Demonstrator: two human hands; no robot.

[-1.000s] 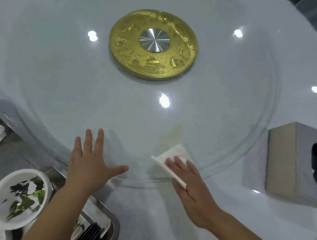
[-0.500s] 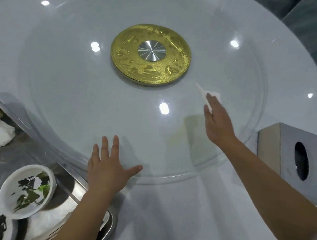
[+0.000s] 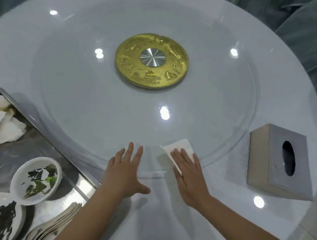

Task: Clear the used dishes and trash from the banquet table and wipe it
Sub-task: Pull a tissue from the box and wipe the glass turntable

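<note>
Glass turntable (image 3: 81,97), near edge, under wiping
White tissue (image 3: 180,147) is pressed flat by right hand (image 3: 189,174); left hand (image 3: 124,172) is laid open, fingers spread.

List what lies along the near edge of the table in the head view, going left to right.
Metal tray with used bowls → left hand flat on the glass → right hand pressing the white napkin → tissue box.
</note>
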